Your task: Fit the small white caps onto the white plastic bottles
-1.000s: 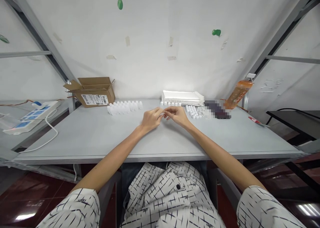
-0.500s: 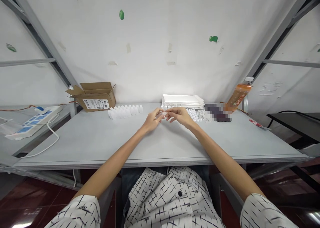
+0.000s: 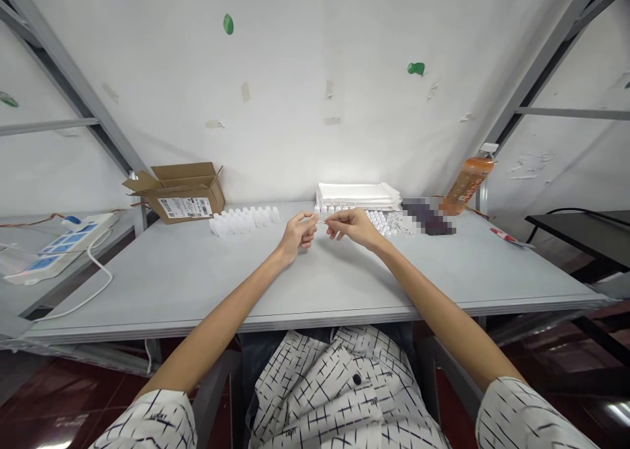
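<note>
Over the middle of the grey table (image 3: 295, 285), my left hand (image 3: 296, 234) has its fingers curled closed. Facing it, my right hand (image 3: 352, 226) pinches with thumb and forefinger. A small whitish piece (image 3: 322, 222) shows between the two sets of fingertips; it is too small to name. Behind and right of my right hand lie many small white pieces (image 3: 381, 222), partly hidden by it. Rows of white translucent bottles (image 3: 245, 220) stand to the left of my left hand.
An open cardboard box (image 3: 184, 199) sits at the back left, a stack of white sheets (image 3: 359, 194) at the back. An orange drink bottle (image 3: 467, 183) leans at the back right, near a dark blurred object (image 3: 428, 218). A power strip (image 3: 63, 247) lies far left.
The fingers of my left hand have curled in further, and the fingertips of my two hands are a little farther apart. The whole view has shifted slightly.
</note>
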Demonstrator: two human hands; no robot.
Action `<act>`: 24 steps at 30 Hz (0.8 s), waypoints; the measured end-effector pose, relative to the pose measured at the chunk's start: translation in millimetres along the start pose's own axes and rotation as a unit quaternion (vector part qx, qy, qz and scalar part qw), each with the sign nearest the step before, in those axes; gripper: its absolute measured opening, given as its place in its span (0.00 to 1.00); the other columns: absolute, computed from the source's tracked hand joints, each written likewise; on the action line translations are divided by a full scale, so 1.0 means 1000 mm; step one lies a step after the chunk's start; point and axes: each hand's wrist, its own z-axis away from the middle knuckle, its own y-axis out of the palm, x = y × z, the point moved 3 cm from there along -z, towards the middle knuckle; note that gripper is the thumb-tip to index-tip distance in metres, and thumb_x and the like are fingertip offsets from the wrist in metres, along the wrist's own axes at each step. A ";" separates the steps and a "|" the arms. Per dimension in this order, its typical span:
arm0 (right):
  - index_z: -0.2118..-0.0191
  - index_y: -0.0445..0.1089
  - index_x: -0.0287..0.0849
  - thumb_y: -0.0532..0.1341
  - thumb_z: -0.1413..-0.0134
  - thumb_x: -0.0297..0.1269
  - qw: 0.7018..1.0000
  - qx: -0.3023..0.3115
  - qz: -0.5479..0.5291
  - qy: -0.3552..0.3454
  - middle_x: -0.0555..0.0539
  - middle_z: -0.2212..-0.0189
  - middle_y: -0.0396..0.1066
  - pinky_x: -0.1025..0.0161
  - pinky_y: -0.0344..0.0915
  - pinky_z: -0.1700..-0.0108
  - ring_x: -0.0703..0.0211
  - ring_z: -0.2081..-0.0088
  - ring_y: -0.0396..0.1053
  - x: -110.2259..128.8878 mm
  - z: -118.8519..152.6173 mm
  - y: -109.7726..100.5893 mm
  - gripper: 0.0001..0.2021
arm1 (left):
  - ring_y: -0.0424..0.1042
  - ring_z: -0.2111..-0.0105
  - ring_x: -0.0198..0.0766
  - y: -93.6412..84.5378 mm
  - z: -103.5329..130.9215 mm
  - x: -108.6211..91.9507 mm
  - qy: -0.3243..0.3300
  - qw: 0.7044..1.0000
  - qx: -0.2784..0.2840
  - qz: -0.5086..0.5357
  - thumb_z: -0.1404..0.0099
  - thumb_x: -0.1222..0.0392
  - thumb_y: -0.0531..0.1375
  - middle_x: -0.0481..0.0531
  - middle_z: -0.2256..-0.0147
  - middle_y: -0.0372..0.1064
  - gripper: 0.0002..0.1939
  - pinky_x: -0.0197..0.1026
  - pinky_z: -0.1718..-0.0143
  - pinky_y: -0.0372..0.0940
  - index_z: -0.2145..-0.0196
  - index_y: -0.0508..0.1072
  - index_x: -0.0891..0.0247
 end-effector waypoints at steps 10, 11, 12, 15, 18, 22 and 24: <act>0.73 0.78 0.38 0.65 0.48 0.48 0.980 0.186 0.055 0.053 0.48 0.81 0.73 0.68 0.59 0.80 0.67 0.84 0.64 0.000 0.009 0.017 0.16 | 0.44 0.82 0.24 -0.002 -0.002 0.004 0.023 0.996 -0.051 -0.066 0.50 0.49 0.69 0.38 0.82 0.43 0.25 0.33 0.82 0.40 0.79 0.56 0.61; 0.74 0.77 0.37 0.66 0.49 0.49 0.974 0.206 0.068 0.066 0.47 0.80 0.74 0.68 0.58 0.80 0.68 0.84 0.63 0.002 0.009 0.011 0.17 | 0.44 0.83 0.25 -0.003 -0.003 0.005 0.025 0.995 -0.056 -0.076 0.50 0.49 0.69 0.38 0.83 0.44 0.24 0.33 0.82 0.41 0.79 0.57 0.61; 0.74 0.78 0.37 0.67 0.50 0.50 0.970 0.218 0.078 0.080 0.46 0.79 0.75 0.67 0.57 0.80 0.68 0.85 0.62 0.004 0.010 0.003 0.18 | 0.45 0.83 0.25 -0.003 -0.004 0.006 0.024 0.994 -0.059 -0.089 0.50 0.49 0.69 0.38 0.83 0.46 0.22 0.34 0.82 0.41 0.79 0.59 0.62; 0.69 0.79 0.36 0.66 0.49 0.53 0.982 0.135 0.103 0.082 0.46 0.79 0.74 0.66 0.53 0.80 0.70 0.84 0.57 0.008 0.008 -0.040 0.20 | 0.48 0.83 0.26 -0.005 -0.006 0.013 0.014 0.987 -0.057 -0.149 0.50 0.48 0.68 0.39 0.83 0.50 0.19 0.34 0.81 0.45 0.77 0.65 0.63; 0.70 0.78 0.35 0.69 0.54 0.53 0.984 0.043 0.143 0.092 0.48 0.81 0.70 0.66 0.49 0.80 0.71 0.83 0.51 0.006 0.011 -0.087 0.21 | 0.57 0.79 0.29 -0.007 -0.008 0.016 0.053 0.974 -0.064 -0.209 0.49 0.48 0.68 0.43 0.80 0.61 0.18 0.34 0.76 0.53 0.76 0.69 0.65; 0.74 0.76 0.36 0.70 0.58 0.54 0.966 -0.026 0.225 0.123 0.48 0.81 0.67 0.65 0.49 0.77 0.68 0.80 0.55 0.000 0.022 -0.124 0.21 | 0.64 0.75 0.32 -0.009 -0.008 0.016 0.084 0.965 -0.061 -0.240 0.46 0.48 0.65 0.49 0.73 0.72 0.16 0.35 0.72 0.57 0.74 0.70 0.65; 0.74 0.77 0.37 0.70 0.59 0.53 0.958 -0.019 0.253 0.137 0.48 0.81 0.68 0.65 0.51 0.76 0.66 0.78 0.58 -0.002 0.026 -0.128 0.20 | 0.64 0.77 0.32 -0.009 -0.009 0.017 0.068 0.967 -0.049 -0.242 0.45 0.47 0.64 0.49 0.74 0.72 0.16 0.36 0.72 0.58 0.73 0.69 0.64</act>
